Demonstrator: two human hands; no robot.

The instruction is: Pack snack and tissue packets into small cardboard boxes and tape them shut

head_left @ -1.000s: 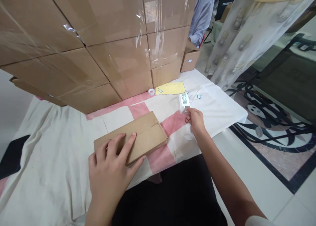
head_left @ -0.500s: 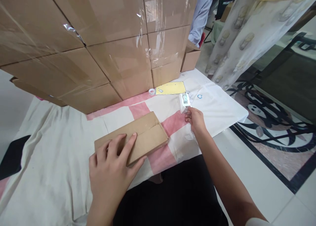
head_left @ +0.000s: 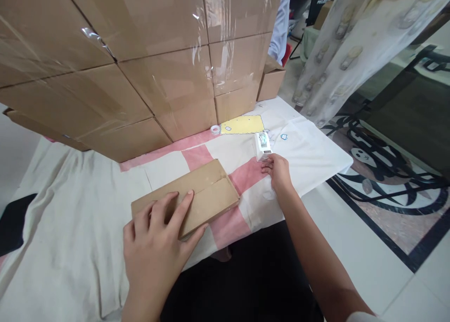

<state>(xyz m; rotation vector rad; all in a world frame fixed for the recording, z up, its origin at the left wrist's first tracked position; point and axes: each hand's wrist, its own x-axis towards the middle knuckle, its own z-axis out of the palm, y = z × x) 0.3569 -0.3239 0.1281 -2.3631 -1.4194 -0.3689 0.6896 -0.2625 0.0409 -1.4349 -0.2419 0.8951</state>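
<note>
Fingers (head_left: 182, 212) of the left hand (head_left: 154, 251) are spread wide and laid on the flat cardboard box (head_left: 207, 195), which is placed at near centre on the cloth (head_left: 197, 158). The near edge of the small white device (head_left: 262, 146), farther to the right, is met by curled fingertips of the right hand (head_left: 279, 168); whether anything is pinched cannot be told.

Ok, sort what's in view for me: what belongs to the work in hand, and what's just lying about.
In hand:
- flat cardboard box, under the left hand
- small white device, right hand at its near end

Apparently just lying about:
- small pale ring
- taped stack of boxes
- smaller box beyond the stack
</note>
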